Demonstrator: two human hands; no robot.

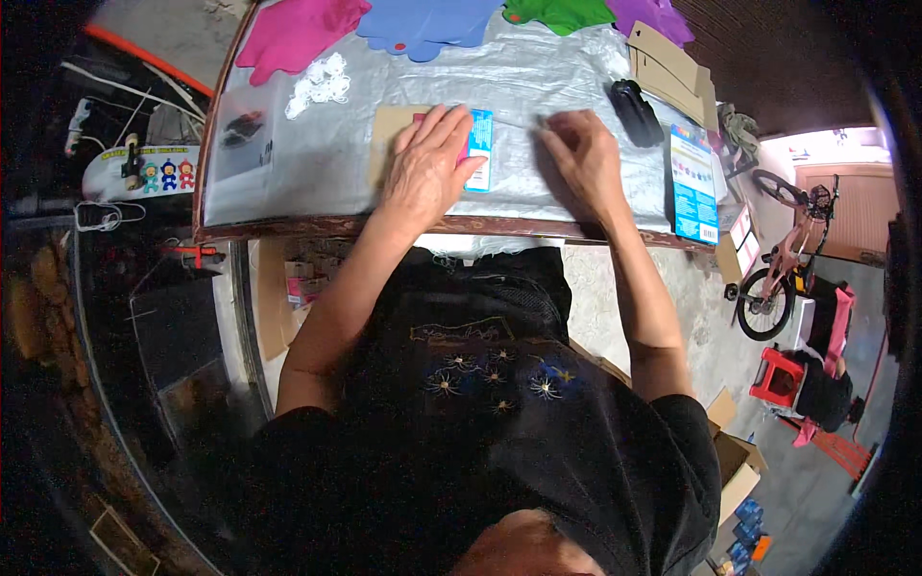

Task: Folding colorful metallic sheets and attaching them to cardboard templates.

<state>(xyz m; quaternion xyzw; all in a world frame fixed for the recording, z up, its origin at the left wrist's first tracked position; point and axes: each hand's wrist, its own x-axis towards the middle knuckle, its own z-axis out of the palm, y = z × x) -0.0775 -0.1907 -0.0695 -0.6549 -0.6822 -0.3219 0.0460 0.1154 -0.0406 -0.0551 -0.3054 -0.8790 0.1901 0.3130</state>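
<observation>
Fingers (444, 123) of nearer left hand (421, 173): flat, blue card (483, 134) protruding rightward beneath, long axis toward surface (538, 77)'s near edge; right hand (590, 158) half-curled.

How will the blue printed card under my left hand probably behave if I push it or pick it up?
The blue printed card looks thin, so it's probably light for its size. Its visible edges run straight without sagging, suggesting it's fairly stiff. It may resist a push at present, since your left hand partly covers it.
</observation>
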